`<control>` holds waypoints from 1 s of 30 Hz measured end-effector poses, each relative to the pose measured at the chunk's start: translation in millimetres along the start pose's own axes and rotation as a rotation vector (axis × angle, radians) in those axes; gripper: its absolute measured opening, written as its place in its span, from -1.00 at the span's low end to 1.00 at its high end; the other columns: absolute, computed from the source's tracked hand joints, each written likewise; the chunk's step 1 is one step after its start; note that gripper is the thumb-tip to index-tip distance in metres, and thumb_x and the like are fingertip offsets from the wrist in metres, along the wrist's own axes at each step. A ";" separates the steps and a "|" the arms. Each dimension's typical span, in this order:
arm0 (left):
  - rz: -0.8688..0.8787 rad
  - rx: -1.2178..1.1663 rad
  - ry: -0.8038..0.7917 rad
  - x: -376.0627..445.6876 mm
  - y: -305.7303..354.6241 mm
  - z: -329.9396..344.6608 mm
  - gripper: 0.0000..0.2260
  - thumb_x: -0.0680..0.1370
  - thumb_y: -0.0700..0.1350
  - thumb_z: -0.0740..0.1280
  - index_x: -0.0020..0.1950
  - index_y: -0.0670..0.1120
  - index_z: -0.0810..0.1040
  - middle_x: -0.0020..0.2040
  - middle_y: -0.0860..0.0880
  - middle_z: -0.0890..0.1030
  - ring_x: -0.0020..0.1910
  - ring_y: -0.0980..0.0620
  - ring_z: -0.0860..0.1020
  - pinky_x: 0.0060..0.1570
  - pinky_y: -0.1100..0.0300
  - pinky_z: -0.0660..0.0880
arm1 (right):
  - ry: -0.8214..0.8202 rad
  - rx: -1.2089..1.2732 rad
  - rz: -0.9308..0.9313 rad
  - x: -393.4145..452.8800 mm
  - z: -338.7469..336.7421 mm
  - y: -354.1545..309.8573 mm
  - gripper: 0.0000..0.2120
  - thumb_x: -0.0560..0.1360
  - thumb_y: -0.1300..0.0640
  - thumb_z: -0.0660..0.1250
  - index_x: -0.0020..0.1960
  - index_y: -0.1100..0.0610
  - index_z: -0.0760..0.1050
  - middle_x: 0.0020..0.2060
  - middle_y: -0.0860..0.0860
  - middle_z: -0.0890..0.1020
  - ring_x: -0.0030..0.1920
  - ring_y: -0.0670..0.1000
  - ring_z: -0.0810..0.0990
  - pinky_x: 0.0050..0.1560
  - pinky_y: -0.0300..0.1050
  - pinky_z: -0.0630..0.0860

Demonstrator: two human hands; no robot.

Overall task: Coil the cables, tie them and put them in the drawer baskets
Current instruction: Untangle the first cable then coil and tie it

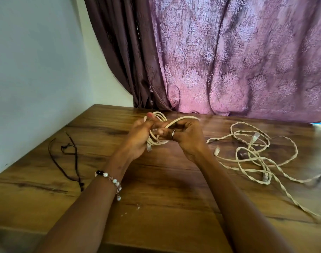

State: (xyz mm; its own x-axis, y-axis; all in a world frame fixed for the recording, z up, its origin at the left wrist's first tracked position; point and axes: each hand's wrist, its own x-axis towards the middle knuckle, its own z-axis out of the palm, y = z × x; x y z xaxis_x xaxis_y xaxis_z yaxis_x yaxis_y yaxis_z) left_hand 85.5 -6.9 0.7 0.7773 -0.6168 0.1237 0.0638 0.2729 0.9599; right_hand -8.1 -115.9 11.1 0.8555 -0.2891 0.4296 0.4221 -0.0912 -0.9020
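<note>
Looking through the head camera, I am seeing both hands raised just above the wooden table point(156, 179), meeting near the centre of the view. My left hand point(137, 137) is curling its fingers round a cream cable coil point(157, 141), gripping the stacked loops, with a clear plug end hanging at the coil's 6 o'clock. My right hand point(187, 136), wearing a ring, is pinching a strand of the same cable where it is arching over the coil at 12 o'clock. A beaded bracelet point(110, 179) is sitting on the left wrist. At 3 o'clock from the hands, a loose tangle of cream cables point(251, 156) is lying on the table, well apart from the coil, with several plug ends showing among the strands. At 9 o'clock, thin dark ties point(68, 152) are lying on the wood near the pale wall point(37, 70). A purple patterned curtain point(229, 61) is hanging behind the table at 12 o'clock.
</note>
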 end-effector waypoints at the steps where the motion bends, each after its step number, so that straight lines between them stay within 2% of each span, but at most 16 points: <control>1: -0.013 0.036 -0.009 -0.7 -1.9 1.9 -0.65 0.61 0.07 0.16 -0.21 -0.08 0.58 -0.36 0.03 0.65 -0.36 0.08 0.59 -0.23 0.18 0.48 | 0.071 0.029 0.030 0.4 -0.4 0.4 -0.82 0.28 0.44 0.48 -0.14 0.44 0.57 -0.23 0.22 0.67 -0.25 0.15 0.66 -0.19 -0.02 0.63; 4: 0.001 0.117 -0.069 -0.6 -6.5 5.6 -0.67 0.60 0.08 0.15 -0.20 -0.03 0.59 -0.32 0.04 0.65 -0.28 0.09 0.61 -0.12 0.11 0.51 | 0.237 0.001 0.102 1.5 -0.5 2.3 -0.87 0.30 0.44 0.48 -0.20 0.39 0.56 -0.40 0.11 0.62 -0.44 0.00 0.59 -0.43 -0.20 0.56; 6: 0.027 0.207 -0.077 -0.7 -7.1 5.5 -0.68 0.62 0.05 0.15 -0.16 -0.02 0.61 -0.21 0.01 0.68 -0.18 0.09 0.63 -0.05 0.11 0.53 | 0.320 -0.122 0.116 4.4 -2.4 6.5 -0.91 0.32 0.43 0.48 -0.22 0.33 0.58 -0.41 0.09 0.59 -0.44 -0.04 0.54 -0.45 -0.21 0.50; 7: 0.034 0.239 -0.083 -2.1 -6.1 6.4 -0.70 0.63 0.03 0.13 -0.11 -0.03 0.60 -0.20 0.00 0.69 -0.19 0.09 0.63 -0.08 0.14 0.54 | 0.347 -0.172 0.122 5.9 -3.7 8.9 -0.91 0.33 0.41 0.48 -0.24 0.29 0.60 -0.41 0.09 0.59 -0.42 -0.03 0.53 -0.42 -0.18 0.51; 9: 0.028 0.257 -0.131 -4.3 -6.5 9.1 -0.68 0.65 0.03 0.09 -0.03 -0.09 0.57 -0.29 -0.04 0.68 -0.36 0.09 0.60 -0.32 0.24 0.53 | 0.389 -0.246 0.146 8.9 -7.2 12.8 -0.87 0.34 0.37 0.48 -0.31 0.20 0.62 -0.43 0.07 0.61 -0.41 -0.04 0.53 -0.38 -0.15 0.50; 11: 0.019 0.221 -0.169 -4.8 -8.1 10.9 -0.59 0.64 0.10 0.05 0.01 -0.17 0.55 -0.45 -0.06 0.60 -0.57 0.11 0.47 -0.56 0.32 0.37 | 0.428 -0.337 0.163 10.2 -11.1 14.6 -0.81 0.36 0.28 0.49 -0.40 0.14 0.58 -0.52 -0.03 0.56 -0.50 -0.12 0.44 -0.43 -0.23 0.38; 13: -0.008 0.152 -0.180 -0.9 -10.2 9.1 -0.50 0.59 0.21 0.03 -0.02 -0.18 0.52 -0.56 -0.01 0.43 -0.64 0.16 0.30 -0.61 0.34 0.22 | 0.444 -0.392 0.188 10.5 -13.3 15.3 -0.76 0.41 0.22 0.44 -0.43 0.19 0.55 -0.59 -0.07 0.46 -0.58 -0.14 0.29 -0.48 -0.23 0.26; 16: -0.097 -0.023 -0.289 3.5 -8.6 4.3 -0.44 0.44 0.34 0.09 -0.11 -0.17 0.47 -0.60 0.05 0.25 -0.67 0.19 0.16 -0.62 0.35 0.06 | 0.412 -0.432 0.247 9.4 -15.8 10.8 -0.58 0.44 -0.04 0.42 -0.43 0.26 0.55 -0.52 0.05 0.51 -0.59 -0.11 0.28 -0.50 -0.19 0.23; 18: -0.100 -0.118 -0.291 5.0 -7.6 0.5 -0.54 0.45 0.26 0.17 -0.17 -0.16 0.44 -0.61 0.08 0.21 -0.68 0.21 0.13 -0.59 0.32 0.00 | 0.348 -0.382 0.323 5.8 -21.5 0.0 -0.49 0.41 -0.19 0.40 -0.47 0.21 0.53 -0.54 0.06 0.50 -0.61 -0.07 0.30 -0.56 -0.25 0.21; 20: -0.081 -0.168 -0.228 6.2 -6.7 -3.8 -0.66 0.52 0.12 0.20 -0.21 -0.16 0.41 -0.62 0.08 0.21 -0.69 0.21 0.12 -0.56 0.29 -0.03 | 0.298 -0.325 0.362 3.0 -29.9 -8.9 -0.52 0.42 -0.17 0.40 -0.46 0.19 0.47 -0.56 0.07 0.45 -0.62 -0.04 0.29 -0.57 -0.28 0.18; 22: -0.073 -0.210 -0.187 7.5 -5.5 -7.0 -0.70 0.58 0.04 0.18 -0.23 -0.15 0.38 -0.62 0.07 0.21 -0.70 0.19 0.12 -0.55 0.28 -0.02 | 0.346 -0.278 0.297 3.3 -37.5 -11.3 -0.58 0.43 -0.08 0.42 -0.43 0.18 0.44 -0.54 0.07 0.42 -0.61 -0.03 0.28 -0.57 -0.28 0.18; 25: -0.085 -0.268 -0.190 8.5 -4.0 -8.6 -0.72 0.55 0.02 0.20 -0.25 -0.13 0.37 -0.62 0.06 0.20 -0.70 0.18 0.13 -0.52 0.26 -0.04 | 0.389 -0.350 0.094 9.3 -43.2 -3.8 -0.60 0.30 -0.14 0.51 -0.28 0.20 0.52 -0.45 0.01 0.50 -0.46 -0.04 0.40 -0.42 -0.15 0.36; 27: -0.087 -0.244 -0.204 7.3 -5.1 -6.8 -0.73 0.53 0.01 0.22 -0.25 -0.14 0.37 -0.62 0.06 0.22 -0.70 0.18 0.13 -0.52 0.25 -0.05 | 0.245 -0.438 0.061 12.1 -40.1 3.6 -0.53 0.23 -0.14 0.55 0.01 0.10 0.54 -0.18 -0.01 0.61 -0.19 -0.04 0.56 -0.17 -0.12 0.52; 29: -0.097 -0.222 -0.226 4.9 -6.7 -4.0 -0.74 0.51 0.01 0.23 -0.26 -0.15 0.37 -0.64 0.06 0.24 -0.72 0.19 0.14 -0.56 0.29 -0.02 | 0.054 -0.498 0.064 13.8 -34.4 13.9 -0.32 0.24 -0.08 0.58 0.27 0.04 0.40 0.08 0.04 0.59 0.08 0.00 0.58 0.10 -0.07 0.53; 30: -0.108 -0.212 -0.241 4.1 -7.4 -3.4 -0.75 0.50 0.01 0.24 -0.26 -0.14 0.36 -0.65 0.06 0.24 -0.73 0.20 0.15 -0.57 0.32 0.02 | -0.031 -0.527 0.063 14.3 -32.1 20.8 -0.27 0.25 -0.09 0.57 0.32 0.04 0.36 0.14 0.07 0.58 0.14 0.02 0.58 0.18 -0.02 0.51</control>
State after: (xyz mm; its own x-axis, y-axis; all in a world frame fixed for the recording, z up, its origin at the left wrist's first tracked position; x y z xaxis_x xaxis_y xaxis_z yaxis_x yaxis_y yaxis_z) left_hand 90.3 -9.0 -6.8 0.5900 -0.8006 0.1049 0.2860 0.3288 0.9000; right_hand 3.3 -152.5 -3.0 0.8859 -0.2820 0.3683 0.1689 -0.5433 -0.8224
